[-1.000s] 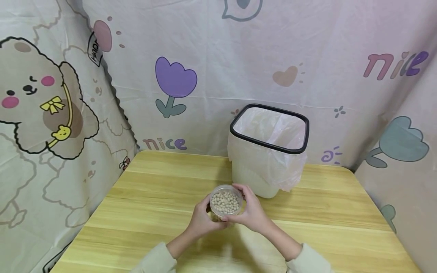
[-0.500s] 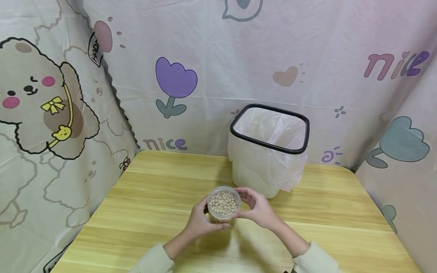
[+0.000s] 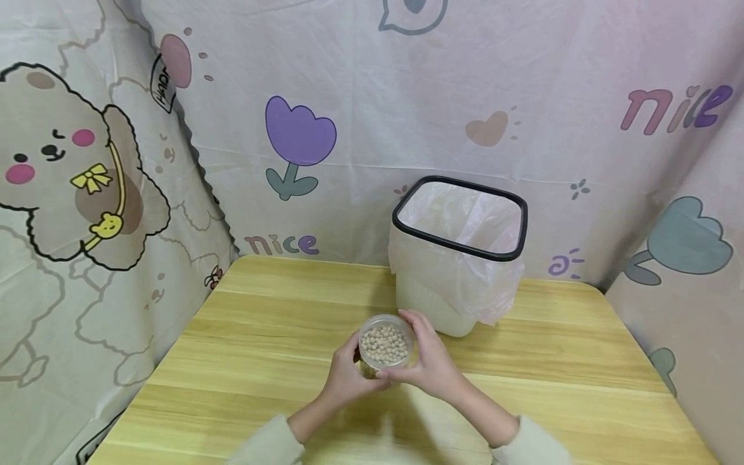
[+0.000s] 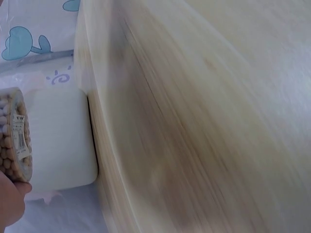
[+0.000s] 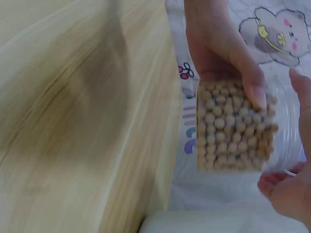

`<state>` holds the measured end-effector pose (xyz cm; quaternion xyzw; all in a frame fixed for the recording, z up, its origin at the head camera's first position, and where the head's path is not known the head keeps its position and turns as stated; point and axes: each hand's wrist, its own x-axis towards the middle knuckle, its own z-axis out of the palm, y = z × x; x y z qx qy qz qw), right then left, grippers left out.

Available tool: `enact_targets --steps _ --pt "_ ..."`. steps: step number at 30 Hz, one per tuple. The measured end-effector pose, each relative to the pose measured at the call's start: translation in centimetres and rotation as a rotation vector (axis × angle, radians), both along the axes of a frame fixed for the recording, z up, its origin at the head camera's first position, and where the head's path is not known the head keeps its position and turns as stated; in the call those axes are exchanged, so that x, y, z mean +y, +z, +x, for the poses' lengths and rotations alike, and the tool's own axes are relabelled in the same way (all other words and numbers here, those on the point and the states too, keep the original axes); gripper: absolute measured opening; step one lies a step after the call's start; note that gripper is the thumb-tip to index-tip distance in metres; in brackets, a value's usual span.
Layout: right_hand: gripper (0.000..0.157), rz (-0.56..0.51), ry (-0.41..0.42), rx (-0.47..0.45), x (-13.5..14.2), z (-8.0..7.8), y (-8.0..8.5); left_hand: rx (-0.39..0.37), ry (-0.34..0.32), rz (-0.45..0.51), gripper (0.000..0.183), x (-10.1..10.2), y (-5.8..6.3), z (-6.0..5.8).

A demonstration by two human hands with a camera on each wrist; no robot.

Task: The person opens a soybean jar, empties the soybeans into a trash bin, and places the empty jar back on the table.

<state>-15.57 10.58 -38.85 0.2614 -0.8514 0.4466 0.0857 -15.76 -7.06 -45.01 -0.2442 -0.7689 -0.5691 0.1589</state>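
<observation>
In the head view, a clear round jar point(image 3: 385, 347) filled with small beige balls stands upright between both hands, above the table and in front of the bin. My left hand point(image 3: 347, 374) holds its body from the left; the right wrist view shows that thumb lying along the jar's side point(image 5: 233, 128). My right hand point(image 3: 429, 358) grips the clear top edge, fingers at the far side and thumb at the near side. A white printed label point(image 4: 20, 136) shows on the jar's base in the left wrist view.
A white bin point(image 3: 436, 307) with a black rim and pale pink bag lining stands behind the jar, to its right. The wood-grain table point(image 3: 261, 336) ends at printed cloth curtains point(image 3: 360, 116) at the back and sides.
Half a second ago my right hand had loosened and drawn back to the right; now it wraps the jar's top again. The jar has shifted slightly right.
</observation>
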Motion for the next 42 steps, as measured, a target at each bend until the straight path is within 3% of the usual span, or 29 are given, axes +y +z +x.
enact_targets --steps 5,9,17,23,26,36,42 --pt "0.091 -0.009 -0.08 -0.001 -1.0 0.2 0.1 -0.009 -0.002 0.004 0.079 0.5 0.2 0.2" --pt "0.088 -0.026 -0.08 -0.02 -0.9 0.1 0.3 -0.036 -0.016 -0.001 0.08 0.4 0.3 0.3" --pt "0.079 0.035 0.085 0.001 0.6 -0.6 0.8 -0.08 -0.08 -0.018 0.079 0.0 0.4 0.2" --pt "0.079 0.032 0.222 -0.085 1.6 -1.0 1.3 -0.119 -0.143 -0.037 0.084 -0.4 0.5 0.3" --pt "0.08 0.019 0.247 -0.108 1.8 -1.0 1.4 -0.12 -0.171 -0.028 0.085 -0.4 0.5 0.3" --pt "0.097 0.158 0.068 0.021 0.4 -0.1 0.8 -0.054 -0.152 -0.009 0.076 -0.2 0.0 0.1" --pt "0.091 0.173 0.062 0.065 0.2 -0.1 0.5 -0.057 -0.138 -0.03 0.074 -0.2 -0.1 0.0"
